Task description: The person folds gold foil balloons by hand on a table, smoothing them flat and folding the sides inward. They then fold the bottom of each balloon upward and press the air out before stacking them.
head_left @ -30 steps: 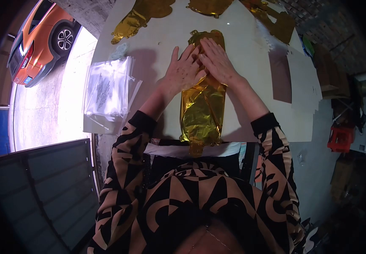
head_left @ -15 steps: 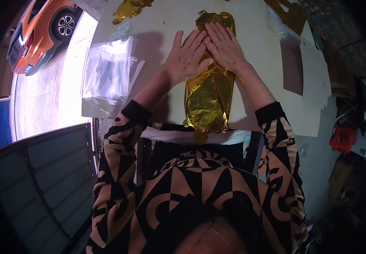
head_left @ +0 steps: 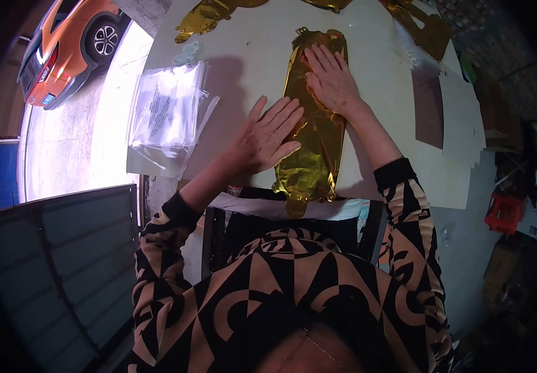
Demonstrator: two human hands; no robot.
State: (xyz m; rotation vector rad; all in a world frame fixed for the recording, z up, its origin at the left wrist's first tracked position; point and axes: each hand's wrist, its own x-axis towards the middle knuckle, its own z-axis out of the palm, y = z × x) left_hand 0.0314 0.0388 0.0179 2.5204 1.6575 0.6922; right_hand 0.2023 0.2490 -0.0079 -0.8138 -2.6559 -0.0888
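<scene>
A folded gold foil balloon (head_left: 309, 165) lies lengthwise in front of me, its narrow tab hanging over the table's near edge. My right hand (head_left: 333, 81) lies flat on its upper part, fingers stretched toward the far end. Lower down, my left hand (head_left: 265, 137) is open with fingers extended, its fingertips at the foil's left edge. Neither hand grips anything. Creases run along the foil, and part of it is hidden beneath my right hand.
Clear plastic bags (head_left: 167, 112) are stacked on the left of the pale table (head_left: 380, 168). More gold foil pieces (head_left: 205, 18) lie along the far side, including one at the far right (head_left: 424, 31). A red stool (head_left: 503, 211) stands right, an orange car (head_left: 72, 46) outside left.
My left hand has slid down and left, away from my right hand, to the foil's left edge. My right hand stays on the upper foil. The view has shifted slightly.
</scene>
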